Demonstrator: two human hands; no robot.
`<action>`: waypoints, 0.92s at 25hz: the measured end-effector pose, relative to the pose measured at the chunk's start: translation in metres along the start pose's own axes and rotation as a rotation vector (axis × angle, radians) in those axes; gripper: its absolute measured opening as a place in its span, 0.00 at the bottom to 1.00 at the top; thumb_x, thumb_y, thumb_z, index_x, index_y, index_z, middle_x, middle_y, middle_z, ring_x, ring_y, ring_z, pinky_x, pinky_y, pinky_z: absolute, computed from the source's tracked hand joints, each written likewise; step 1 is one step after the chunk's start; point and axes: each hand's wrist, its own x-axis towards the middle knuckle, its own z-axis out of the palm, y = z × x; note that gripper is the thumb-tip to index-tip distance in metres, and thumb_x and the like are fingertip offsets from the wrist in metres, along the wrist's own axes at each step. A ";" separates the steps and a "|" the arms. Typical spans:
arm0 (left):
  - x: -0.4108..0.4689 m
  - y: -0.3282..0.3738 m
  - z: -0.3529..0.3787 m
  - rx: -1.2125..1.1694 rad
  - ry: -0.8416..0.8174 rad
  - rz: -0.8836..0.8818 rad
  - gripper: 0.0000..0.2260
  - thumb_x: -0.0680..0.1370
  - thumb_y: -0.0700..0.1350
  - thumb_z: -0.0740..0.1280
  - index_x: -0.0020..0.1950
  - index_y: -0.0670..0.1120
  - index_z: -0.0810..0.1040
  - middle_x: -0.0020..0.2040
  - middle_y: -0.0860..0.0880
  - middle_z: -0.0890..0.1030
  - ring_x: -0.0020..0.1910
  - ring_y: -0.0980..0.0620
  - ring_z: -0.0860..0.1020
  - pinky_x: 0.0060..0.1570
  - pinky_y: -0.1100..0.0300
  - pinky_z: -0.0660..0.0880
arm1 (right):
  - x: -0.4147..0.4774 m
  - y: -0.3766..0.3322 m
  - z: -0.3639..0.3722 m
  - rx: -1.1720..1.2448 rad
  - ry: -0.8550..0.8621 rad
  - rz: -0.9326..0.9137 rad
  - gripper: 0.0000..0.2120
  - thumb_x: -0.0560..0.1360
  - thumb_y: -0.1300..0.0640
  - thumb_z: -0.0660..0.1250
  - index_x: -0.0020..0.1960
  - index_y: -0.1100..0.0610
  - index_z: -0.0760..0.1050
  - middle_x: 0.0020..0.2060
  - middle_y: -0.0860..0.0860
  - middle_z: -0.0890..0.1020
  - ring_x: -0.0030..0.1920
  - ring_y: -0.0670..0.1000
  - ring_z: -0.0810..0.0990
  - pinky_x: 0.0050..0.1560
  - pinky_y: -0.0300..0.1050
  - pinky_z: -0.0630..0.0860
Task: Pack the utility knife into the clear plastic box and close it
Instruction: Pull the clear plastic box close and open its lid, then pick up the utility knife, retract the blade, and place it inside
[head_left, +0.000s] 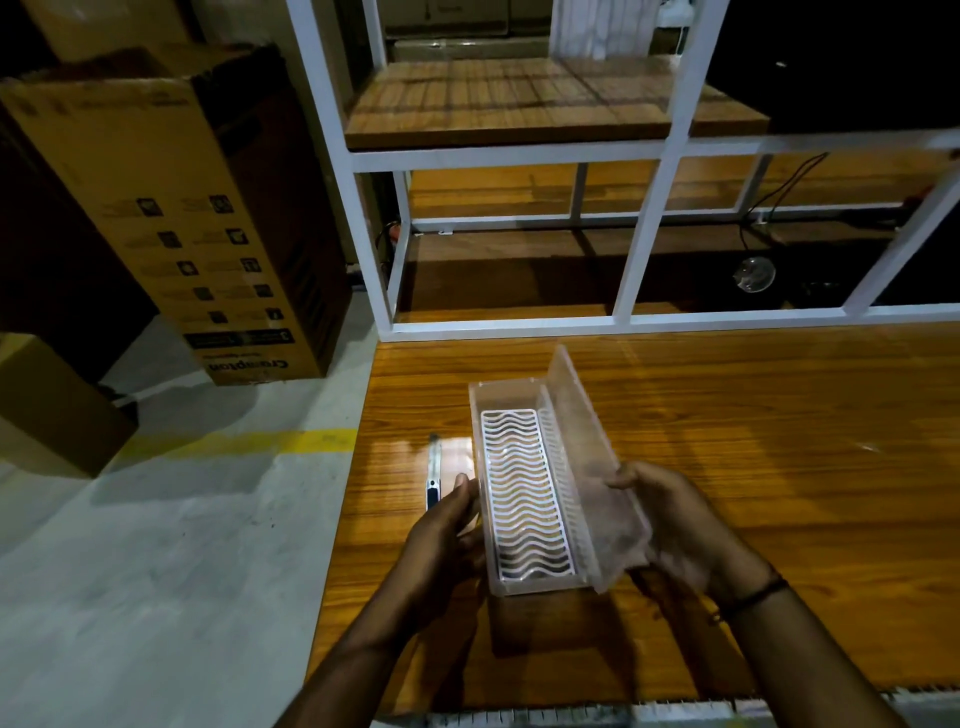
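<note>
The clear plastic box (480, 415) stands lengthwise on the wooden table, with a white wavy grid insert (522, 493) lying on its bottom. Its hinged lid (587, 441) is swung up and tilted over to the right. My left hand (447, 530) presses against the box's left wall near the front. My right hand (670, 519) grips the lid's outer edge from the right. The utility knife (433, 473), slim, silver and blue, lies flat on the table just left of the box, by my left fingertips, untouched.
The wooden table (779, 467) stretches to the right. A white metal frame shelf (649, 218) rises right behind the box. Tall cardboard boxes (171, 208) stand on the concrete floor to the left, beyond the table's left edge.
</note>
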 end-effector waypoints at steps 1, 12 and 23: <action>-0.002 0.001 0.001 0.014 -0.002 0.003 0.25 0.77 0.63 0.60 0.70 0.54 0.79 0.69 0.51 0.81 0.67 0.44 0.80 0.62 0.43 0.79 | 0.002 0.002 -0.009 0.121 0.008 -0.003 0.22 0.71 0.58 0.62 0.61 0.62 0.81 0.53 0.61 0.85 0.47 0.63 0.85 0.42 0.53 0.84; -0.004 0.001 0.001 0.003 0.065 0.044 0.22 0.85 0.53 0.57 0.75 0.46 0.73 0.73 0.46 0.77 0.70 0.45 0.77 0.53 0.54 0.82 | 0.035 0.031 -0.039 -0.643 0.755 -0.155 0.13 0.71 0.67 0.70 0.55 0.59 0.81 0.48 0.57 0.86 0.48 0.60 0.84 0.48 0.54 0.82; 0.008 -0.027 -0.055 0.994 0.611 0.309 0.05 0.78 0.51 0.69 0.51 0.51 0.79 0.42 0.51 0.86 0.38 0.54 0.83 0.40 0.55 0.82 | 0.028 0.025 0.013 -1.118 0.859 -0.421 0.14 0.72 0.54 0.70 0.58 0.51 0.81 0.57 0.56 0.82 0.60 0.62 0.79 0.60 0.59 0.76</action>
